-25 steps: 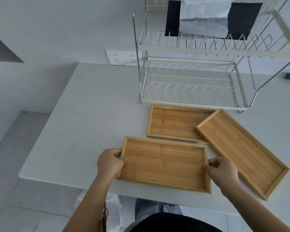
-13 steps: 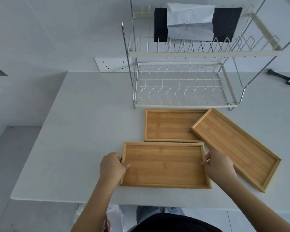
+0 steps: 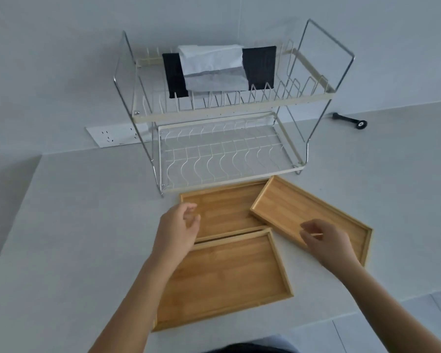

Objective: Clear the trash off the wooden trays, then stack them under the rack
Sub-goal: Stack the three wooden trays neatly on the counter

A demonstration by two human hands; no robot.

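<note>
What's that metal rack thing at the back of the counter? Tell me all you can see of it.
The rack is a two-tier wire dish rack with a chrome frame and cream-coloured rails, standing upright on the white counter against the wall. Its upper tier holds black cloth and white cloth; the lower tier is empty. A wooden tray lies just before its front edge.

Wide bare worktop (image 3: 69,225) left of the trays, open for a pass. Ahead, blocked by the wire rack (image 3: 224,118), legs planted just behind the far tray (image 3: 222,212). Right side crowded by the angled tray (image 3: 316,212), its corner overlapping the far one. Near edge taken up by the near tray (image 3: 227,278). Farther right, open surface (only a small black tool (image 3: 350,121) by the wall).
</note>
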